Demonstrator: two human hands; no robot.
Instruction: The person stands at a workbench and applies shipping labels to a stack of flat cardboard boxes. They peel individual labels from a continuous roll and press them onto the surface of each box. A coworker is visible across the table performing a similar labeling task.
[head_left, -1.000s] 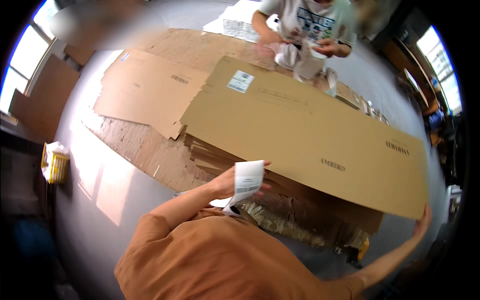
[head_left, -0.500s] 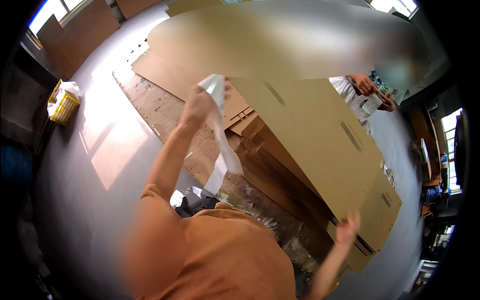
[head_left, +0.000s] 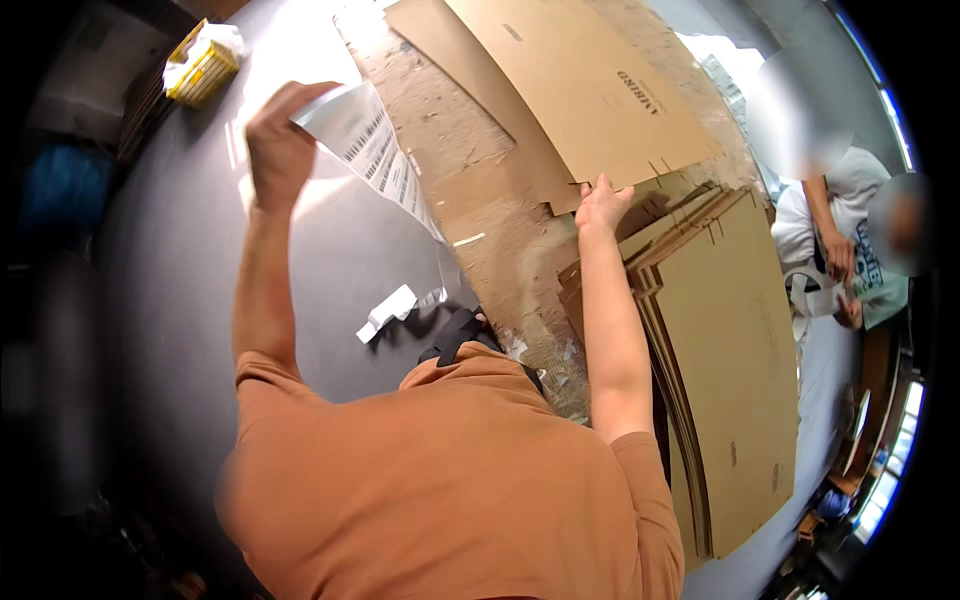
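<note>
My left hand [head_left: 280, 140], raised at the left, is closed on the end of a white strip of labels [head_left: 375, 145] printed with dark bars. From there the strip hangs down to the right, toward my waist. My right hand [head_left: 603, 205] reaches forward and grips the near edge of a large flat cardboard sheet [head_left: 585, 85]. Part of its fingers is hidden at the sheet's edge. Close to my right forearm stands a stack of flat cardboard [head_left: 730, 370]. A loose white strip piece [head_left: 387, 312] shows near my waist.
A worn board surface [head_left: 450, 150] lies under the cardboard. A yellow basket [head_left: 203, 80] with white material stands on the grey floor [head_left: 170, 300] at the far left. Across the cardboard, at the right, a co-worker's hands [head_left: 838, 260] handle a white strip or roll.
The view has turned, shifting the basket and cardboard. My right hand has moved forward to the sheet's edge. The label strip in my left hand now hangs spread out, its print showing.
</note>
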